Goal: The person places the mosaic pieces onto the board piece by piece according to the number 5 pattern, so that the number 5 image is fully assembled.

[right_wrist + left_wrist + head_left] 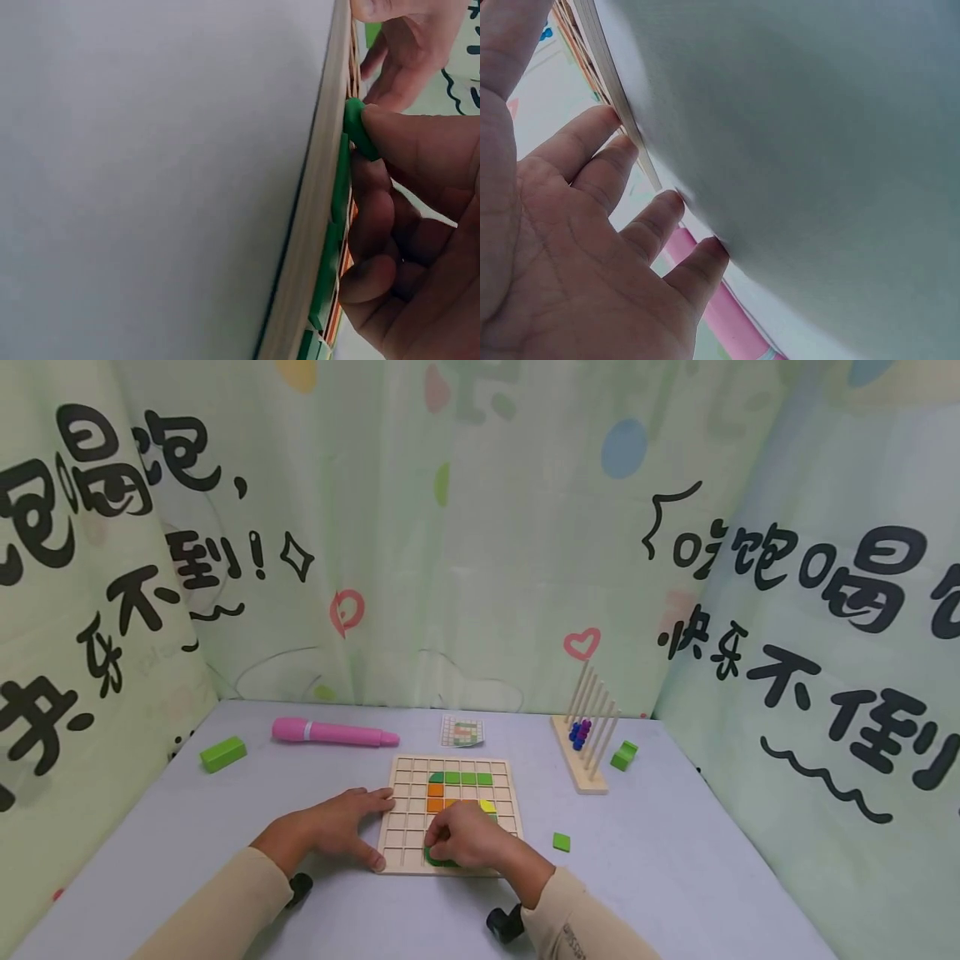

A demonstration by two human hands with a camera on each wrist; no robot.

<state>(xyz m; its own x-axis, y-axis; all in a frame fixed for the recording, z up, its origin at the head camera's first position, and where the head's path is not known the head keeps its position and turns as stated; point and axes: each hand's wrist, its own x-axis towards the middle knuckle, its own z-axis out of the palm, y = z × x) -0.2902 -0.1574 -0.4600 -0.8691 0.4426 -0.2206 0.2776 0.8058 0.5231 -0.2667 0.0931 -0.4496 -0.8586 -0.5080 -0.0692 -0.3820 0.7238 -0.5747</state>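
My left hand (335,825) lies spread at the left side of a wooden grid board (407,793), its fingertips and thumb right at the edge. In the left wrist view the fingers are parted and fairly straight beside the board's edge. Between thumb and index finger, my right hand (471,837) pinches a green tile (361,133) with a rounded edge, tilted at the board's near row. More green tiles (325,274) sit along that row. Farther up the grid are light green tiles (468,778), orange tiles (435,797) and a yellow tile (487,806); the right hand hides part of the pattern.
Behind the board lie a pink stick (333,732) and a small pattern card (462,732). A wooden peg stand (591,783) with blue and purple beads stands back right, beside green blocks (624,756). One loose green tile (561,842) lies right; a green block (222,755) lies far left.
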